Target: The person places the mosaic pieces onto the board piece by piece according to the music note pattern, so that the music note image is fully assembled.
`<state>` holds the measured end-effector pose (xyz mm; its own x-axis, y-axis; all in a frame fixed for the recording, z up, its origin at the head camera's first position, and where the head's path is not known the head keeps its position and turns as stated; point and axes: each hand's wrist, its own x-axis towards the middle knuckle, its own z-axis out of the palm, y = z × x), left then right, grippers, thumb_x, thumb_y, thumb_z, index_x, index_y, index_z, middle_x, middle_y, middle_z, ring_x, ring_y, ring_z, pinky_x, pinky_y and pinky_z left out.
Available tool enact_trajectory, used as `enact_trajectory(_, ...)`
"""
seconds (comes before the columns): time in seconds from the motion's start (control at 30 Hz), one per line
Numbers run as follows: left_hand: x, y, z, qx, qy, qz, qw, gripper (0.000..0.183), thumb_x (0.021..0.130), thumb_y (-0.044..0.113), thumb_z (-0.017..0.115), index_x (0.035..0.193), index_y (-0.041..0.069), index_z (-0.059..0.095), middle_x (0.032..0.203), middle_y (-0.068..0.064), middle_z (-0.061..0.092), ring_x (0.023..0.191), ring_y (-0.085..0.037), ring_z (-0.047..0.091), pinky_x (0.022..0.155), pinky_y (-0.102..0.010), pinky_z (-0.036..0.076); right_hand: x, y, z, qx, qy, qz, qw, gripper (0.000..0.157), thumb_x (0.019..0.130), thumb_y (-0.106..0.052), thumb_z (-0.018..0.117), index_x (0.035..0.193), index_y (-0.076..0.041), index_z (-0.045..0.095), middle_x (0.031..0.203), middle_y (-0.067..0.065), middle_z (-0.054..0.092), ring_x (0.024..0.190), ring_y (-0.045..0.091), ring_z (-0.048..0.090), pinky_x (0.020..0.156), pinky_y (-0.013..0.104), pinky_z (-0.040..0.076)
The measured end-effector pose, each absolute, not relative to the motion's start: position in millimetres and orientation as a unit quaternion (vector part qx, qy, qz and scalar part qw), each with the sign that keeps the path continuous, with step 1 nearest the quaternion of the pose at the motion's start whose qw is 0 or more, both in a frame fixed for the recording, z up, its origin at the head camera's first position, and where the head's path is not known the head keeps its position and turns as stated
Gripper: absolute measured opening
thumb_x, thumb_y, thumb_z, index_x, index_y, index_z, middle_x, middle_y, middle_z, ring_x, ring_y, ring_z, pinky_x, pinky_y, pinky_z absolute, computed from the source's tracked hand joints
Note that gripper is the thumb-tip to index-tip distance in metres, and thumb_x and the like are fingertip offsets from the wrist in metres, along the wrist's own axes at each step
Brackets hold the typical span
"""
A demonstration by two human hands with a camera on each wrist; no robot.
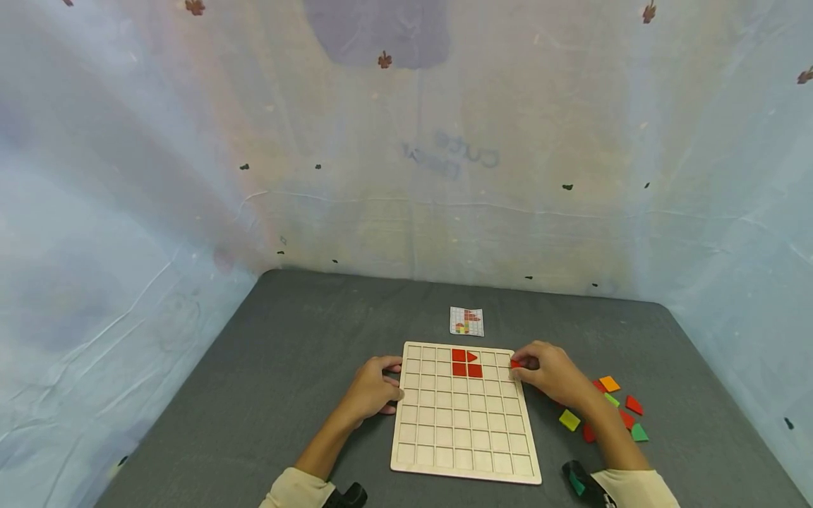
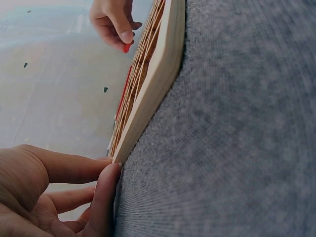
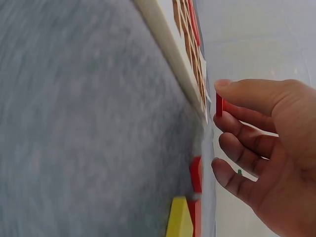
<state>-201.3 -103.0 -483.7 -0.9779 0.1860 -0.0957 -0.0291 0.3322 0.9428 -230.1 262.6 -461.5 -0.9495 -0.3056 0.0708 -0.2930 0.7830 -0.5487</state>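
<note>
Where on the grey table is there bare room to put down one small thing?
The grey table is bare left of the left hand, and behind the board, on both sides of the picture card. Right of the board it is crowded: loose pieces lie around the right forearm, and the right hand holds a red piece there.

The board [image 1: 463, 419] at bottom centre of the head view is pale cream with a square grid; the tiles [image 1: 459, 370] in its top rows are red. The block [image 3: 219, 105] right of centre in the right wrist view is red. The card [image 1: 466, 322] above is white with red and yellow shapes. Loose pieces [image 1: 569, 420] at lower right are red, orange, yellow and green. The table [image 1: 317, 331] is grey.
</note>
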Motion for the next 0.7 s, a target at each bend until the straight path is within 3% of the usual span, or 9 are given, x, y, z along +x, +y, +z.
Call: enact_trajectory(0.7, -204, -104, -486, 0.046, 0.815, 0.569, 0.097, 0.064, 0.081, -0.006, 0.074, 0.144, -0.004, 0.060, 0.130, -0.017, 0.060, 0.099, -0.024, 0.064, 0.057, -0.035, 0.064, -234, 227, -462, -0.169, 0.932, -0.320, 0.037, 0.018, 0.094, -0.020, 0.081, 0.106, -0.007, 0.079, 0.095, -0.001, 0.066, 0.084, 0.014, 0.056, 0.070, 0.029, 0.050)
